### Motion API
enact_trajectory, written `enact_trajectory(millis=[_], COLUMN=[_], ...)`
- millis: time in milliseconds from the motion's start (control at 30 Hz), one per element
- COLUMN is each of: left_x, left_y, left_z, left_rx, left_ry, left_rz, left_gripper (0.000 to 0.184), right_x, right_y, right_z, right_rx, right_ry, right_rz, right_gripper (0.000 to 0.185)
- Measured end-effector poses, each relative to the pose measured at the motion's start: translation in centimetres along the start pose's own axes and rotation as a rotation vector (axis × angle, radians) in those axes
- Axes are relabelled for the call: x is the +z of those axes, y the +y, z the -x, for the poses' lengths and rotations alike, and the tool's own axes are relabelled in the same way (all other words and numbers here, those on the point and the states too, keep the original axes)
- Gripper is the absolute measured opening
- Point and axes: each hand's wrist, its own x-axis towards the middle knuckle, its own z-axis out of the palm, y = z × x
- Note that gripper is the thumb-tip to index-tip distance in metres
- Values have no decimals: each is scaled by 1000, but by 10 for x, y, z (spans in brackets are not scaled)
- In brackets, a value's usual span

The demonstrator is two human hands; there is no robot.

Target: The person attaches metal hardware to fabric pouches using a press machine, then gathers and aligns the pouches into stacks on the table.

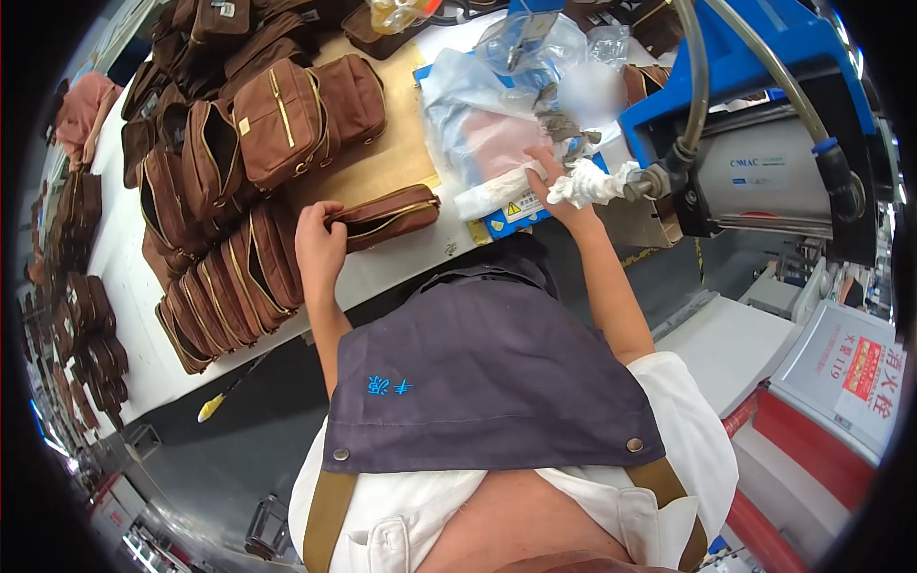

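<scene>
Curling the left hand [322,234], partly closed, at the left end of an open, oblong, gold-zippered brown fabric bag [394,220]; touching or gripping, impossible to tell. Lying on the white surface [377,275], just right of this nearer hand, with long axis running left to right and slanting slightly toward the far side. Extending the right hand [564,210], well apart, with loosely bent fingers beside a crumpled, pliable white roll [497,194]; impossible to tell if holding. Flanking on the left with a close row of soft, matte brown fabric bags [250,282].

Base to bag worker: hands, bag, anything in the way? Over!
Left hand at unzipped brown bag. Right hand by blue pneumatic machine, grip unclear. Brown bags standing close beside left hand.
</scene>
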Motion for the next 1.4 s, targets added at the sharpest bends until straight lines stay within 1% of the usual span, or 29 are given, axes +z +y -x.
enact_trajectory(millis=[33,67,100,133,167,233,333,433,533,567,633,700,767,933,1100,1400], left_x=[3,6,4,3,4,5,4,1,11,16,23,28,29,31,37,39], left_y=[-1,-1,11,17,16,12,13,23,31,32,37,37,34,32,29,31], left_z=[2,6,8,9,9,8,6,4,2,1,-1,-3,-5,-6,-7,-11], left_rx=[98,79,60,41,76,91,111,137,165,173,205,241,231,263,280,278], left_ry=[105,147,188,226,262,228,216,212,168,147,150,168,163,199,238,242], left_rz=[-45,-93,-142,-191,-247,-265,-268,-219,-75,-17,-22,-32,-19,-28,-52,-87], left_gripper=[26,25,25,24,26,26,25,22,18,17,15,13,12,9,8,9], right_x=[4,8,9,9,7,4,-4,-2,-1,8,22,28,28,23,20,27], right_y=[1,2,1,-1,-2,-5,-12,-5,10,31,67,91,106,126,134,134], right_z=[5,10,10,13,17,21,23,22,20,25,30,27,21,14,13,20], right_rx=[70,138,62,56,50,31,56,136,285,189,95,177,244,327,345,361], right_ry=[-43,-86,43,54,65,101,36,12,-161,-118,-72,-109,-143,-186,-183,-144], right_rz=[-19,-37,3,20,39,54,4,-11,57,192,374,349,299,172,120,96], right_gripper=[29,28,19,19,19,19,17,17,14,15,15,15,15,16,17,18])
